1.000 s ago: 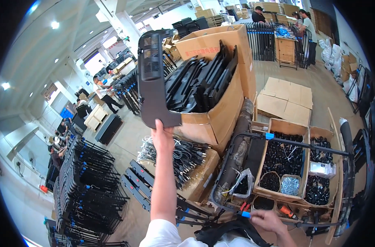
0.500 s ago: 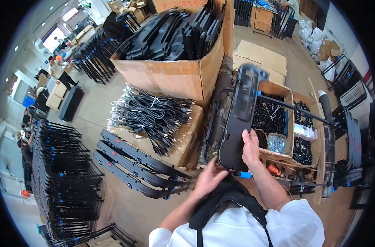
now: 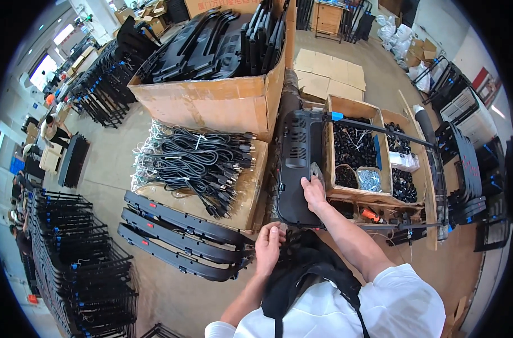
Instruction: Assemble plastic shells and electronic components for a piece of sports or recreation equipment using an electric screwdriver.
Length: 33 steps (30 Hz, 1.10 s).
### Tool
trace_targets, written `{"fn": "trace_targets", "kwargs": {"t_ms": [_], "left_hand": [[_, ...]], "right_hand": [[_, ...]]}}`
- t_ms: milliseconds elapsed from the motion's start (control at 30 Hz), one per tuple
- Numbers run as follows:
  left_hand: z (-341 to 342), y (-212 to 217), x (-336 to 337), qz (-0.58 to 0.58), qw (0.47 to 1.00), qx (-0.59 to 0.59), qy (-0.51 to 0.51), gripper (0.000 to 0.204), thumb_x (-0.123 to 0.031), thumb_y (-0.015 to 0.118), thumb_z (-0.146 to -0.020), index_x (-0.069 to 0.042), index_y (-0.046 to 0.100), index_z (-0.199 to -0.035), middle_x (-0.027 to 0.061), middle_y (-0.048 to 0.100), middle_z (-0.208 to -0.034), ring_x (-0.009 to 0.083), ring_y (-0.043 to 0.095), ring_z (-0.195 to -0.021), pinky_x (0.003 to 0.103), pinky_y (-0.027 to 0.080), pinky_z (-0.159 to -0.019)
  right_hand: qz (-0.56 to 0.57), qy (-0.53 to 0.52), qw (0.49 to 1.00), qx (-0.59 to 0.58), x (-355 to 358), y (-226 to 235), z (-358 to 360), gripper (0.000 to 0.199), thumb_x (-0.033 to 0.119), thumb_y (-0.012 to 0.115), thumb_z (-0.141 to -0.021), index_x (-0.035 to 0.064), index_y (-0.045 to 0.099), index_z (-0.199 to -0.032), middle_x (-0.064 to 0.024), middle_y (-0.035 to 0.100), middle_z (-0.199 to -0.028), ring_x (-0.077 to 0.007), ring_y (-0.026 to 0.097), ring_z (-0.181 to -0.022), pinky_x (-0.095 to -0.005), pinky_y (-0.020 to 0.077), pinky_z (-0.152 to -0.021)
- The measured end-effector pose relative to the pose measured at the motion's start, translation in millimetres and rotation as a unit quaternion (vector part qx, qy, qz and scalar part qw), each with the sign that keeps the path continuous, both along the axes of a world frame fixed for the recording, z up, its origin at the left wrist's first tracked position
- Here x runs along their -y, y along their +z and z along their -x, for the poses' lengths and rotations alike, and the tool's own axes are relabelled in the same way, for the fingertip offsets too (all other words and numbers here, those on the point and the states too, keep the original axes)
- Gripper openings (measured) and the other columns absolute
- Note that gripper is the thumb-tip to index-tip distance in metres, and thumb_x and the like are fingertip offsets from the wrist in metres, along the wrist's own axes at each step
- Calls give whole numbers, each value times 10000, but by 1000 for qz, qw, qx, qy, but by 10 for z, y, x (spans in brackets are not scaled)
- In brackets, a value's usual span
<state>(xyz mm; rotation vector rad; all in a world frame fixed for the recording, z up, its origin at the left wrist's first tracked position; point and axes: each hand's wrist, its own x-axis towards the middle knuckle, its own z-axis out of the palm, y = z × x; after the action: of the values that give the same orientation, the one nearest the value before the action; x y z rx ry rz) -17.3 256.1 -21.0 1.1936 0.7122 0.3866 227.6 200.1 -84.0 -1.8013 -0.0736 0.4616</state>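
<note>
Cables (image 3: 194, 153) lie on a box (image 3: 246, 194), behind it a carton (image 3: 211, 107) of panels (image 3: 214, 53). Right of the cables lies a cover (image 3: 293, 194); farther right, a tray (image 3: 374, 197) holds what seem to be screws (image 3: 370, 180).

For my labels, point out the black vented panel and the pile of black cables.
Black vented panel (image 3: 291, 188): head view, on its plain lower face.
Pile of black cables (image 3: 192, 156): head view, its middle.
</note>
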Motion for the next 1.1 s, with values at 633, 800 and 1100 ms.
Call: {"fn": "trace_targets", "kwargs": {"t_ms": [633, 800, 1100], "left_hand": [[-1401, 219, 355, -335, 925, 10, -176, 159, -97, 626, -1022, -17, 725, -1117, 122, 700, -1021, 234, 686, -902, 345, 548, -829], [-2519, -440, 1029, -439, 774, 4, -457, 209, -122, 617, -971, -58, 740, -1128, 175, 722, -1121, 366, 675, -1107, 463, 538, -957], [-3061, -1783, 1485, -519, 432, -93, -732, 788, -138, 762, -846, -295, 452, -1552, 163, 384, -1591, 393, 351, -1498, 494, 389, -1193]], "right_hand": [[-18, -55, 998, 14, 1751, 486, -758, 429, 199, 659, -980, -12, 587, -1346, -73, 699, -986, -153, 677, -884, -306, 544, -740], [-78, -68, 993, -63, 2817, 1113, -399, 311, 187, 610, -1017, -2, 632, -1263, -35, 705, -974, -96, 665, -823, -251, 505, -669], [-52, -143, 967, -206, 3958, 911, 593, 224, 180, 620, -1013, 26, 674, -1167, -24, 719, -956, -105, 659, -806, -261, 510, -690]]}}
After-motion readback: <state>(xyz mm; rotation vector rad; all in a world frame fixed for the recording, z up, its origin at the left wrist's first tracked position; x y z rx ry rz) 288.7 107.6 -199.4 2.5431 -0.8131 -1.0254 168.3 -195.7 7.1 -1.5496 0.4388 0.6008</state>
